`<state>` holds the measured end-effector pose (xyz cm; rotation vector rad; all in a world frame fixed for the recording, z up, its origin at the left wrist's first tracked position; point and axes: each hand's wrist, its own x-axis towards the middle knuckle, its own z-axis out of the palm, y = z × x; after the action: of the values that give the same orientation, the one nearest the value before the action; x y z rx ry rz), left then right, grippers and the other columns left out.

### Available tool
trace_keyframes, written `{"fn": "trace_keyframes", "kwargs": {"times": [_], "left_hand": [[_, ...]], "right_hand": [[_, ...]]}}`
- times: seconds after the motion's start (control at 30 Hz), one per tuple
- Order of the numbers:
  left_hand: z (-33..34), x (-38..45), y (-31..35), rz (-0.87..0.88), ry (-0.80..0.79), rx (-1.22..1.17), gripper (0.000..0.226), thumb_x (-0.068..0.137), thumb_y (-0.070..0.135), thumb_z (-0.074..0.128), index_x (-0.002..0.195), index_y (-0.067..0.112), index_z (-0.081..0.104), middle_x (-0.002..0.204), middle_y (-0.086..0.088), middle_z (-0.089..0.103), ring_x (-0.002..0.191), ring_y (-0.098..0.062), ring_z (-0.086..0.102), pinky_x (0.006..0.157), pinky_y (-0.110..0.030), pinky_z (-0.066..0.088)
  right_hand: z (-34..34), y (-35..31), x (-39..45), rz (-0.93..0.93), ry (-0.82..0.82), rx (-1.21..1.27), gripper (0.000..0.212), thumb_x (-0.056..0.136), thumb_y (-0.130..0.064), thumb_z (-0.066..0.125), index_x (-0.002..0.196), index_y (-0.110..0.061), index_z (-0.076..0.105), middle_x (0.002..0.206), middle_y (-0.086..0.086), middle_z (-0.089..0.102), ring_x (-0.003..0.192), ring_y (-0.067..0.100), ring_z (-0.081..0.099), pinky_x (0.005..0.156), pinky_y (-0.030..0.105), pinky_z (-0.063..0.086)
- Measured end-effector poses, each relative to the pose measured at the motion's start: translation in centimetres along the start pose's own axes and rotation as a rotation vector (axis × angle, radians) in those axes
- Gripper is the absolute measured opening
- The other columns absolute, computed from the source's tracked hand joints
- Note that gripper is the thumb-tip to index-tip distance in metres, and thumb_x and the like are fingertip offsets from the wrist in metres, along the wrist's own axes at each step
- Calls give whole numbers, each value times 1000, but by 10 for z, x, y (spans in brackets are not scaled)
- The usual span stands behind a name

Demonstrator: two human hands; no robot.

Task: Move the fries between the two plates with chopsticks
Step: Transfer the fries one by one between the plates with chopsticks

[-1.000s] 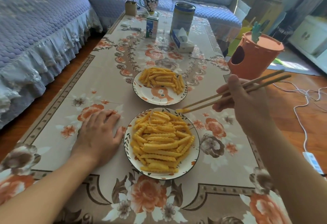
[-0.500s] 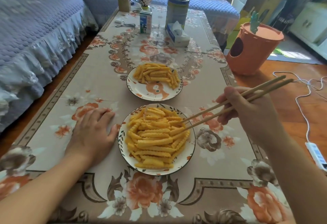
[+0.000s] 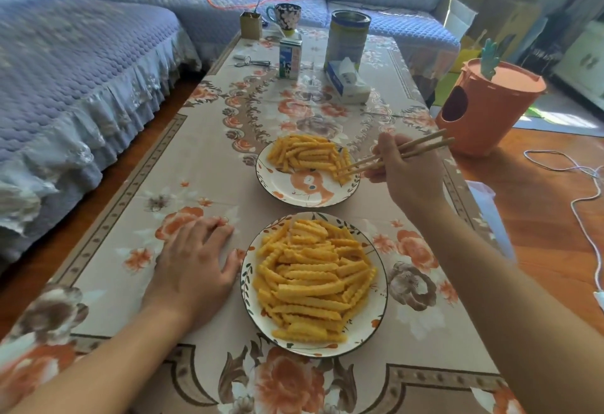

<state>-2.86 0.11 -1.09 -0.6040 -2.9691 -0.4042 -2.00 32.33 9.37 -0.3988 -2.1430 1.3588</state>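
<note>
The right hand [image 3: 407, 173] is gripping a pair of wooden chopsticks [image 3: 397, 155], fingers curled around the shafts, with the sticks slanting down toward 8 o'clock. Their tips are sitting close together at the 3 o'clock edge of the far plate [image 3: 295, 193], touching the crinkle-cut fries [image 3: 307, 154] heaped on that plate's far half; whether a fry is pinched between the tips is not clear from here. The near half of the far plate is showing bare, with an orange animal print.

The near plate [image 3: 376, 322] is lying just toward 6 o'clock from the far one, and it is carrying the bigger pile of fries [image 3: 312, 281], covering most of its surface.

The left hand [image 3: 192, 268] is resting palm down on the floral tablecloth [image 3: 157, 185], fingers straight and spread, holding nothing, its thumb lying just beside the near plate's 9 o'clock rim.

Toward 12 o'clock, at the table's far end, a milk carton [image 3: 290, 58], a tall tin can [image 3: 348, 39], a tissue pack [image 3: 348, 82] and a patterned mug [image 3: 287, 16] are standing. An orange carrot-shaped bin [image 3: 483, 110] is sitting on the floor at 2 o'clock.
</note>
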Motion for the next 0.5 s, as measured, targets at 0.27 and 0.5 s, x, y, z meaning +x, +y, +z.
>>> {"fn": "trace_keyframes", "kwargs": {"times": [0.27, 0.5], "left_hand": [[1, 2, -3, -4, 2, 1, 52, 92, 51, 42, 135, 26, 58, 137, 0, 53, 134, -24, 42, 113, -49, 37], [1, 1, -3, -16, -11, -7, 52, 92, 52, 39, 136, 30, 54, 141, 2, 51, 138, -23, 39, 116, -49, 34]], "right_hand": [[21, 17, 12, -151, -62, -192, 36, 104, -37, 56, 75, -17, 64, 63, 2, 67, 59, 11, 72, 58, 53, 59], [12, 2, 7, -104, 56, -64, 39, 104, -42, 54, 72, -24, 67, 58, 2, 68, 57, 25, 70, 63, 56, 59]]}}
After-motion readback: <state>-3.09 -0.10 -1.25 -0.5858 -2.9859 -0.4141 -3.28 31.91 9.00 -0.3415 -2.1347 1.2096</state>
